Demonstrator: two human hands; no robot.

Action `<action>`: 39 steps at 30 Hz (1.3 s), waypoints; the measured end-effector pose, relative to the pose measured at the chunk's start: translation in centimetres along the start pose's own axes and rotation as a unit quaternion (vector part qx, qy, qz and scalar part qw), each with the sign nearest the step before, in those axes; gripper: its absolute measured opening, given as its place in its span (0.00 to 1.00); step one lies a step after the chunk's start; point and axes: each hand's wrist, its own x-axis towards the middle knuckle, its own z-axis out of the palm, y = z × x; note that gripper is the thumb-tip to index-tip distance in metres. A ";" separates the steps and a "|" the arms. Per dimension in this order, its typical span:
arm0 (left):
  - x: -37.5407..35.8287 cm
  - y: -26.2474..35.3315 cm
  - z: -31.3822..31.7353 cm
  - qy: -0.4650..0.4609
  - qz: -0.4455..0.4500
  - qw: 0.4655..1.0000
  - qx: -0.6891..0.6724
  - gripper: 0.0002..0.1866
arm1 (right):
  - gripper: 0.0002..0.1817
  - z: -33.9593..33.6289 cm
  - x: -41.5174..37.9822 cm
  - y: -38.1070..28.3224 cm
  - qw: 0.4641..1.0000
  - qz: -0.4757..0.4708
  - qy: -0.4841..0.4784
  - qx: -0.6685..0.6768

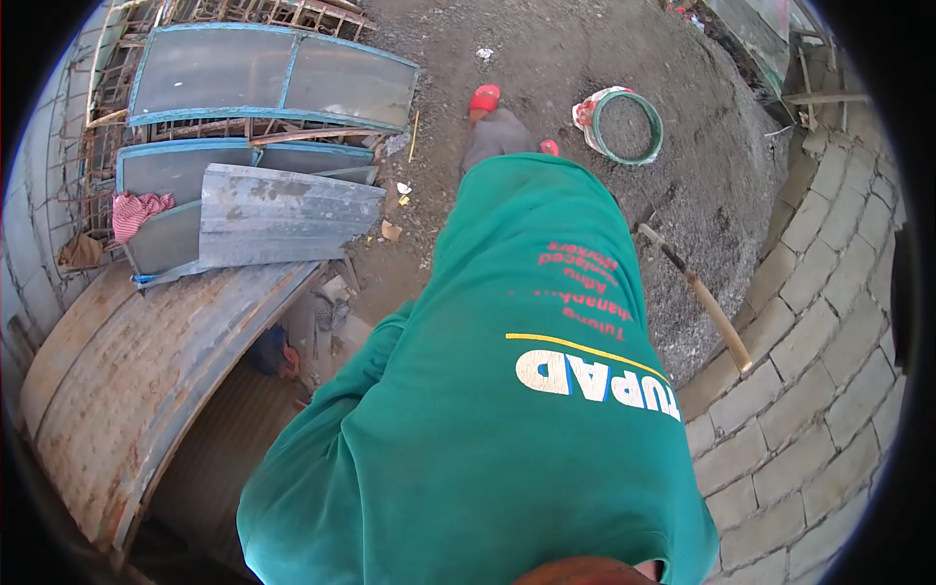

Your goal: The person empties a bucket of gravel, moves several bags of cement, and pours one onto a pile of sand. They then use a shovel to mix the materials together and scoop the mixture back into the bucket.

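Note:
A torso in a green long-sleeved shirt (507, 292) with printed lettering fills the middle of the view. Neither my left hand nor my right hand can be seen. The sleeve (322, 468) at the lower left bends, and its end is hidden. Beyond the shirt's hem show a grey trouser leg (497, 136) and a red slipper (485, 97). To the right of the torso, a long wooden-handled tool (717, 317) leans across the gravel; its working end cannot be made out.
A round green-rimmed ring (655, 146) lies on the gravel (702, 195). Blue-framed panels (214, 73), a corrugated metal sheet (283, 210) and a red striped cloth (138, 214) are at left. Below them is a rusty curved sheet (146, 361). A block wall (809, 390) borders the right side.

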 end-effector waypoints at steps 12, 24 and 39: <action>0.9 -1.0 -1.8 -0.024 0.021 0.999 0.038 0.24 | 0.21 2.0 -4.5 -0.4 0.999 -0.001 0.018 0.040; 1.5 -0.8 -5.5 -0.060 0.054 0.992 0.101 0.25 | 0.22 6.7 -10.3 -0.8 0.995 -0.016 0.013 0.094; 1.8 0.1 -8.7 -0.086 0.065 0.983 0.148 0.26 | 0.22 8.2 -16.4 -5.0 0.971 -0.149 -0.116 0.149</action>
